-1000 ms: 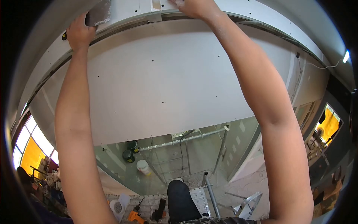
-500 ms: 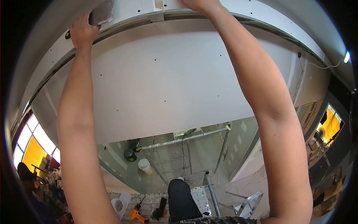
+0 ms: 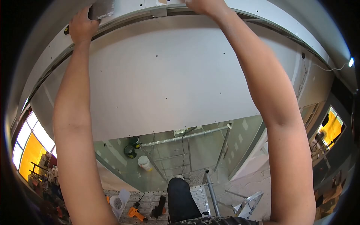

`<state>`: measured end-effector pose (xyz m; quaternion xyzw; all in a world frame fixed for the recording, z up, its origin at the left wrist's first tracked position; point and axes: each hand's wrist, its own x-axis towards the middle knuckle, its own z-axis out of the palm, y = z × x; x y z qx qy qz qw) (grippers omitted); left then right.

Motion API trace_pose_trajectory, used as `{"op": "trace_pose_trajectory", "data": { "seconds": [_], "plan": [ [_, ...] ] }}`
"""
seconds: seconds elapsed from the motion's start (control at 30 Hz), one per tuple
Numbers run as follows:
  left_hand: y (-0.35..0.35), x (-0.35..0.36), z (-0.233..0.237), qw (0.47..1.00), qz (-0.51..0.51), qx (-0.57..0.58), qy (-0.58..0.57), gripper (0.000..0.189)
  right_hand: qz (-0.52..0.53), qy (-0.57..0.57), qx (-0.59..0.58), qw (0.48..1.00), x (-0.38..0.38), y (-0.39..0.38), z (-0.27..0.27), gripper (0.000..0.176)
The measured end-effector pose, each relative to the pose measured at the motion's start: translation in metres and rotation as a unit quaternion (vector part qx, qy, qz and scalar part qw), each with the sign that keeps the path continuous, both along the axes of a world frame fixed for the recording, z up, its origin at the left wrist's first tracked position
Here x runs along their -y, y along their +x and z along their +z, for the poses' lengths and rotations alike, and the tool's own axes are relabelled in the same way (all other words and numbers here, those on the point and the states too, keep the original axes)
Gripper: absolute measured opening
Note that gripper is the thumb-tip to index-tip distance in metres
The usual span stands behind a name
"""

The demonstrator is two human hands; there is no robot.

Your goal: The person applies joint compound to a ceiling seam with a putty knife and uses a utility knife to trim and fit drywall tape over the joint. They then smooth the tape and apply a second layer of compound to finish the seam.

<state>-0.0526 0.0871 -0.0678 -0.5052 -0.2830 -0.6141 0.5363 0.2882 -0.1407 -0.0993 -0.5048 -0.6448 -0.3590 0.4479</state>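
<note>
My left hand is closed round the handle of a drywall taping knife at the top left. The knife's wide grey blade is smeared with pale compound along its edge, and its black and yellow handle end sticks out on the left. It is held near the white screw-dotted board strip along the top. My right hand is raised to the same strip, further right. Its fingers are cut off by the frame's top edge. Below the strip is a large white plasterboard panel dotted with screws.
Scaffold rails stand below the panel. On the platform lie an orange drill, a dark tool and a tub. A white bucket and dark containers stand lower down. A stepladder is at right.
The view has shifted slightly, with the panel a little higher. Both hands remain raised at the strip, and my left hand keeps hold of the taping knife.
</note>
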Motion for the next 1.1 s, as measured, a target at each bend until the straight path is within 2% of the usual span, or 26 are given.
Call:
{"op": "trace_pose_trajectory", "data": {
  "seconds": [0.13,0.27,0.37,0.53,0.6,0.63,0.7,0.9,0.97,1.03,1.1],
  "plan": [
    [0.004,0.007,-0.002,0.999,0.035,0.005,-0.007,0.046,0.008,0.006,0.014,1.000,0.002,0.002,-0.007,0.034],
    [0.007,0.011,-0.008,1.000,0.002,0.013,-0.021,0.045,0.009,-0.008,0.011,1.000,0.003,0.001,-0.008,0.035],
    [0.001,0.000,-0.002,1.000,-0.006,-0.010,0.012,0.044,0.014,-0.010,0.012,1.000,0.001,0.002,-0.011,0.036],
    [0.002,0.006,-0.003,1.000,0.022,-0.002,-0.017,0.043,0.014,0.005,0.027,1.000,0.015,0.002,-0.007,0.036],
    [0.004,0.009,-0.005,1.000,0.013,0.002,-0.012,0.043,-0.024,-0.070,0.053,0.996,0.029,0.003,0.000,0.035],
    [0.006,0.012,-0.006,1.000,0.005,0.005,-0.011,0.042,-0.026,-0.067,0.054,0.996,0.032,0.003,0.001,0.035],
    [0.009,0.014,-0.007,1.000,-0.018,-0.002,-0.010,0.044,0.004,-0.045,-0.026,0.999,0.034,0.003,0.003,0.034],
    [0.005,0.007,-0.009,1.000,-0.025,-0.005,-0.005,0.047,0.039,0.032,-0.032,0.998,0.006,0.002,0.010,0.034],
    [0.005,0.006,-0.008,1.000,-0.026,-0.005,-0.013,0.048,0.051,0.016,-0.051,0.997,0.002,0.000,0.010,0.034],
    [0.004,0.002,-0.006,0.998,0.043,0.026,-0.029,0.046,0.061,-0.004,-0.067,0.996,0.003,-0.004,0.003,0.034],
    [-0.001,-0.004,-0.003,1.000,0.020,0.011,-0.018,0.046,0.054,0.084,-0.026,0.995,0.008,-0.004,-0.008,0.033]
  ]
}}
